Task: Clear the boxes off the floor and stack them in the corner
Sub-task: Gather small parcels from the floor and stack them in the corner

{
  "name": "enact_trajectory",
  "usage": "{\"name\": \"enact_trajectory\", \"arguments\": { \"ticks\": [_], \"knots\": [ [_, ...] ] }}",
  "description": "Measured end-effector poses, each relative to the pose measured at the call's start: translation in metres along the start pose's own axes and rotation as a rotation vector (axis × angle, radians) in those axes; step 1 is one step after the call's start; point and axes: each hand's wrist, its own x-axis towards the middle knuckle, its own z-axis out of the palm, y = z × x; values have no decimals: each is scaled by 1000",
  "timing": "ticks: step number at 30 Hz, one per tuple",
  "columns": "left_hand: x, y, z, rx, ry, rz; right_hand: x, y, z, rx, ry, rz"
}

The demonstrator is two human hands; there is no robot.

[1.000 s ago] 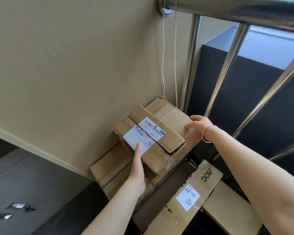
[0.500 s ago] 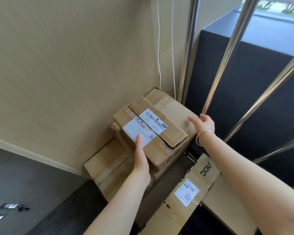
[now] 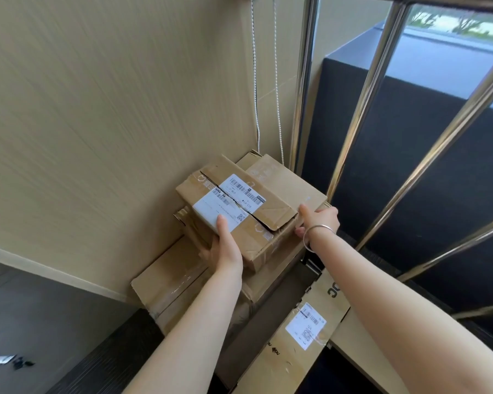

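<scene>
A brown labelled box (image 3: 271, 207) with two white shipping labels sits on top of the cardboard stack in the corner. My left hand (image 3: 225, 248) grips its near left corner, thumb on the label and fingers down the side. My right hand (image 3: 320, 221), a bangle on its wrist, holds the box's right edge with the thumb on top and fingers curled against the side. A plain box (image 3: 281, 176) stands behind it at the wall. A wider taped box (image 3: 168, 282) lies underneath.
A long flat carton (image 3: 296, 348) with a white label leans at the stack's near right. Chrome railing bars (image 3: 365, 95) rise close on the right, with a dark ledge (image 3: 410, 137) behind. A bead cord (image 3: 256, 95) hangs down the beige wall.
My right hand has come off the rear box's edge and now holds the labelled box's right edge. My left hand has taken a fuller grip on the near corner.
</scene>
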Motion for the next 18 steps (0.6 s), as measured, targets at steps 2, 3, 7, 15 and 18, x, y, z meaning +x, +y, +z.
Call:
{"name": "enact_trajectory", "arguments": {
  "ticks": [2, 3, 7, 15, 18],
  "knots": [
    [6, 8, 2, 34, -10, 10, 4, -7, 2, 23, -91, 25],
    [10, 11, 4, 45, -15, 9, 4, -10, 3, 27, -143, 29],
    [20, 23, 3, 109, -92, -25, 10, -17, 13, -1, -305, -24],
    [23, 28, -4, 168, -222, 12, 13, -11, 18, -33, -388, -91],
    [23, 27, -6, 185, -240, 33, 7, -13, 16, 2, -405, -69]
  ]
}}
